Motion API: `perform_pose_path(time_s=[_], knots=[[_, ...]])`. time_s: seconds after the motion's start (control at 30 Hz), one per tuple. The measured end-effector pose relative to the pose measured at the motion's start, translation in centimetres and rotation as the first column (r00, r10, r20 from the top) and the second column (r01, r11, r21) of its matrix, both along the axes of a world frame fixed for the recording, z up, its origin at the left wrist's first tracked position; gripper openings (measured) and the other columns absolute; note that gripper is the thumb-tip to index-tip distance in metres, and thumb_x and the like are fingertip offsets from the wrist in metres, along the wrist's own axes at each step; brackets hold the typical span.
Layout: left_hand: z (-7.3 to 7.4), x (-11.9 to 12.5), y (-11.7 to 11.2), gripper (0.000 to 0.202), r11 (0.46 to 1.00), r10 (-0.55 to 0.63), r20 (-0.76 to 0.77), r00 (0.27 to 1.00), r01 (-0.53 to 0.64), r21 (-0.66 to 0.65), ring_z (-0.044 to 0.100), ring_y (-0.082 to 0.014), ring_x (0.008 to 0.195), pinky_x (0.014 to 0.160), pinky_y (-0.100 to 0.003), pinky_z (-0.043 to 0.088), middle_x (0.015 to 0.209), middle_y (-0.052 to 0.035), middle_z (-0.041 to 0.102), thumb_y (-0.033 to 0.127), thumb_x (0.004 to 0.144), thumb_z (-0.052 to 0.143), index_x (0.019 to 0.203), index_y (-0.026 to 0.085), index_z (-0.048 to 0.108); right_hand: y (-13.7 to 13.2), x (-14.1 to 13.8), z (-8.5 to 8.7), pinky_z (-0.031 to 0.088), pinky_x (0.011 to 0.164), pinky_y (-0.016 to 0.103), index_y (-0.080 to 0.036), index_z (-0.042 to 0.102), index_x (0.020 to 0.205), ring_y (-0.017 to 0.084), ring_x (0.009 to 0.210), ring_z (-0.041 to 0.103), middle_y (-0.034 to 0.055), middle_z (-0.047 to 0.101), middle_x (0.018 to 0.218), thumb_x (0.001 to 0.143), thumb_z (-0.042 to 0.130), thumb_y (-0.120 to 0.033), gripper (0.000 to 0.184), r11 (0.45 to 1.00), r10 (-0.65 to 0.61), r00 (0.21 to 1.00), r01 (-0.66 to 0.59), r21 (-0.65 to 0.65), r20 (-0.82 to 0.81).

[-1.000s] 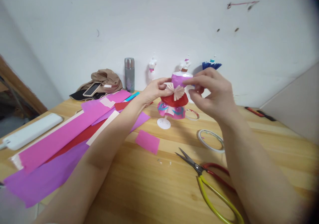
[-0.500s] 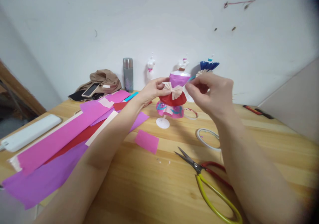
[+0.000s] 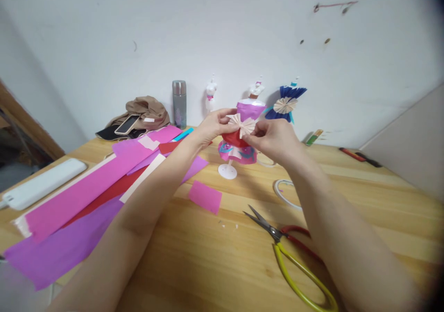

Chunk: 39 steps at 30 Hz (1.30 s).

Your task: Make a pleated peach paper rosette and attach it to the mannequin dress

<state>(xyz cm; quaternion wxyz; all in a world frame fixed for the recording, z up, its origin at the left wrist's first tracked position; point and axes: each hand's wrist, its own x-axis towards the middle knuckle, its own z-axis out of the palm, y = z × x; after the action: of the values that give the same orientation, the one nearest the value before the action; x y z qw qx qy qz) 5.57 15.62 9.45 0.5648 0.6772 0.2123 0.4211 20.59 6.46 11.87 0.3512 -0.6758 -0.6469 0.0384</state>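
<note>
A small mannequin in a paper dress stands on a round white base (image 3: 227,171), with a purple top (image 3: 250,112), a red waist part (image 3: 236,140) and a pink skirt (image 3: 239,153). A pleated cream paper bow (image 3: 243,125) lies across its front. My left hand (image 3: 218,126) grips the bow from the left, thumb in front and fingers behind. At the bow's right edge, my right hand (image 3: 268,135) is closed, thumb and fingers pinching there. The fingertips hide exactly how much paper they hold.
Scissors (image 3: 274,232) lie open in front, near a tape roll (image 3: 286,194) and a pink paper piece (image 3: 205,197). Coloured paper strips (image 3: 90,187) spread at left. A thermos (image 3: 179,106), a cap (image 3: 145,110), and a blue-dressed mannequin (image 3: 286,103) stand along the wall.
My right hand has moved left and down, from beside the purple top to the bow's right edge. The left hand keeps its grip in the same place.
</note>
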Motion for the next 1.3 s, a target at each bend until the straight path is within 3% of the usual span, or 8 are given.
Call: perform_pose_path(time_s=[0.1, 0.23, 0.37, 0.5, 0.7, 0.93, 1.1, 1.3], knots=[[-0.1, 0.0, 0.0, 0.056, 1.000, 0.020, 0.009, 1.000, -0.020, 0.012, 0.070, -0.0240, 0.100, 0.099, -0.039, 0.049, 0.096, -0.0092, 0.076, 0.006, 0.079, 0.070, 0.133, 0.010, 0.056, 0.0, -0.3, 0.0, 0.035, 0.057, 0.031, -0.022, 0.049, 0.052, 0.017, 0.057, 0.053, 0.0016, 0.056, 0.054, 0.074, 0.068, -0.025, 0.029, 1.000, -0.015, 0.999, 0.016, -0.023, 0.048], [-0.2, 0.0, 0.1, 0.055, 1.000, 0.017, 0.007, 1.000, -0.017, 0.022, 0.069, -0.0255, 0.104, 0.100, -0.040, 0.049, 0.101, -0.0097, 0.077, 0.008, 0.078, 0.071, 0.131, 0.011, 0.057, -0.2, 0.5, 0.2, 0.035, 0.057, 0.031, -0.021, 0.054, 0.055, 0.016, 0.056, 0.053, 0.0012, 0.055, 0.054, 0.074, 0.066, -0.033, 0.026, 0.998, 0.051, 0.999, -0.051, -0.022, 0.005], [-0.2, 0.0, 0.3, 0.055, 0.998, -0.051, 0.006, 0.999, 0.051, 0.028, 0.069, -0.0261, 0.108, 0.102, -0.042, 0.049, 0.108, -0.0103, 0.077, 0.011, 0.077, 0.073, 0.129, 0.014, 0.059, -0.3, 1.6, 0.4, 0.034, 0.055, 0.031, -0.020, 0.061, 0.058, 0.016, 0.054, 0.049, -0.0002, 0.050, 0.050, 0.073, 0.063, -0.032, 0.019, 0.995, 0.058, 0.993, -0.049, 0.084, -0.106], [-0.5, 0.0, 0.6, 0.053, 0.997, -0.067, 0.003, 0.998, 0.067, 0.026, 0.069, -0.0248, 0.108, 0.104, -0.043, 0.048, 0.107, -0.0074, 0.077, 0.012, 0.077, 0.073, 0.128, 0.019, 0.061, 0.1, 1.6, 0.0, 0.034, 0.055, 0.031, -0.022, 0.057, 0.054, 0.015, 0.053, 0.046, -0.0008, 0.049, 0.051, 0.071, 0.061, -0.028, 0.019, 0.982, 0.060, 0.985, -0.028, 0.187, -0.163], [-0.8, 0.0, 0.9, 0.055, 0.997, -0.081, 0.041, 0.996, 0.080, 0.019, 0.068, -0.0293, 0.110, 0.103, -0.045, 0.049, 0.106, -0.0088, 0.078, 0.016, 0.074, 0.077, 0.126, 0.017, 0.061, 0.6, 1.0, -0.9, 0.036, 0.053, 0.031, -0.024, 0.055, 0.057, 0.015, 0.053, 0.048, -0.0008, 0.051, 0.054, 0.074, 0.060, -0.028, 0.019, 0.938, 0.147, 0.956, -0.054, 0.341, -0.253], [-0.7, -0.1, 0.7, 0.055, 0.996, -0.081, 0.050, 0.995, 0.080, 0.024, 0.068, -0.0313, 0.111, 0.103, -0.045, 0.048, 0.106, -0.0110, 0.077, 0.017, 0.073, 0.078, 0.125, 0.016, 0.062, -0.1, 1.5, -0.2, 0.032, 0.051, 0.032, -0.024, 0.054, 0.055, 0.014, 0.050, 0.043, -0.0008, 0.048, 0.052, 0.076, 0.062, -0.033, 0.025, 0.947, 0.176, 0.949, -0.090, 0.309, -0.262], [-0.6, -0.1, 0.5, 0.056, 0.998, -0.059, 0.029, 0.998, 0.058, 0.033, 0.069, -0.0286, 0.108, 0.102, -0.045, 0.049, 0.107, -0.0127, 0.076, 0.016, 0.074, 0.076, 0.128, 0.014, 0.060, -0.6, 1.9, 0.3, 0.035, 0.054, 0.035, -0.025, 0.053, 0.053, 0.019, 0.054, 0.049, 0.0013, 0.047, 0.050, 0.076, 0.066, -0.044, 0.033, 0.982, 0.130, 0.980, -0.106, 0.159, -0.149], [-0.6, -0.1, 0.5, 0.057, 0.999, -0.035, 0.021, 0.999, 0.035, 0.018, 0.069, -0.0257, 0.105, 0.102, -0.044, 0.050, 0.109, -0.0118, 0.076, 0.016, 0.076, 0.075, 0.131, 0.015, 0.059, -0.5, 1.5, 0.4, 0.044, 0.071, 0.041, -0.023, 0.061, 0.070, 0.029, 0.075, 0.062, 0.0084, 0.063, 0.070, 0.075, 0.070, -0.048, 0.026, 0.981, -0.035, 0.998, 0.043, 0.188, -0.045]])
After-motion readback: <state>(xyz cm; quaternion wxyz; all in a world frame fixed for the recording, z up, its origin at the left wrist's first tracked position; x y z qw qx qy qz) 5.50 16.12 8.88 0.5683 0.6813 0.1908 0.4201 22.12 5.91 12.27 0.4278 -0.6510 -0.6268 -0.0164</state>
